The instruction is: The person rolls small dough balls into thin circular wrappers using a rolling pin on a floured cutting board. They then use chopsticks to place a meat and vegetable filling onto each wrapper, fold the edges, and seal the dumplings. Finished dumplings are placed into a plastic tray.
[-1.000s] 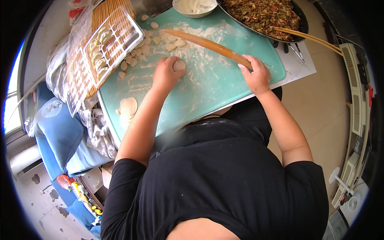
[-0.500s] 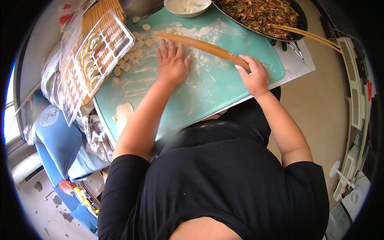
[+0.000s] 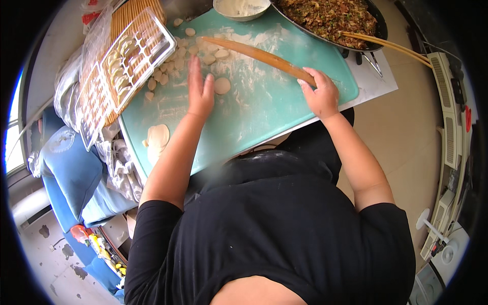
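- Over on the green mat [image 3: 264,109], we're seeing a flattened dough round [image 3: 222,86] lying by itself, just to the right of our left hand [image 3: 200,96], with a narrow gap between them.
- That left hand is showing edge-on, its thumb standing apart from the blurred fingers; it is standing wide and holding nothing that we can see, and whether it is touching the mat we cannot tell.
- And our right hand [image 3: 321,94]: it is gripping the near end of the rolling pin [image 3: 254,52], thumb and fingers narrow around the wood. We're probably holding it by the end so the length of it is lying clear of the dough round.
- The pin is slanting away up and to the left, its far tip pointing in among small dough pieces [image 3: 209,59]; they're lying scattered on floury mat, the dusting presumably preventing sticking.
- Lower left, larger dough sheets [image 3: 158,136] are lying beside our left forearm, likely being kept off to the side.
- Up top, a bowl [image 3: 243,18] of flour is standing beside a pan [image 3: 300,34] of chopped filling, seemingly for easy reach; chopsticks [image 3: 386,43] are leaning over the pan's rim, handles outward.
- Upper left, a clear tray [image 3: 171,49] is carrying pale dumplings [image 3: 119,66], its dividers probably keeping them apart.
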A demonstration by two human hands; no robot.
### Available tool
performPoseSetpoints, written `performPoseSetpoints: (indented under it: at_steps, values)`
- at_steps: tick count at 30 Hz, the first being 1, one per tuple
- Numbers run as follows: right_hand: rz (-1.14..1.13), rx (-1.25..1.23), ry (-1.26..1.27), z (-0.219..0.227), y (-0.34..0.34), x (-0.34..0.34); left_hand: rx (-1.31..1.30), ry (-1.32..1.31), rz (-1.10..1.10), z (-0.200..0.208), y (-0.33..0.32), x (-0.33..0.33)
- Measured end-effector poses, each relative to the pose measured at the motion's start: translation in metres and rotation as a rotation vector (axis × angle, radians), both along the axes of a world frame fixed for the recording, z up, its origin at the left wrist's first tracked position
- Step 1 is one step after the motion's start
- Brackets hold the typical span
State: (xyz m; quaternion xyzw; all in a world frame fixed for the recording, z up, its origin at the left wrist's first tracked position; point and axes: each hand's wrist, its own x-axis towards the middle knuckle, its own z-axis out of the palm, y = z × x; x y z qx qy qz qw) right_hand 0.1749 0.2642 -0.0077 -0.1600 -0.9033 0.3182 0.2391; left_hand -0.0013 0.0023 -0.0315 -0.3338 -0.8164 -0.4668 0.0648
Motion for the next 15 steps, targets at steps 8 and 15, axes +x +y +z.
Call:
performPoseSetpoints:
  at_steps: [8, 15]
  values:
    - [0.218, 0.183, -0.091, 0.011, -0.01, -0.002, -0.734, 0.074, 0.023, 0.046, -0.04, 0.124]
    - [0.557, 0.312, -0.314, 0.035, -0.088, -0.015, -0.799, 0.284, 0.237, 0.051, -0.088, 0.101]
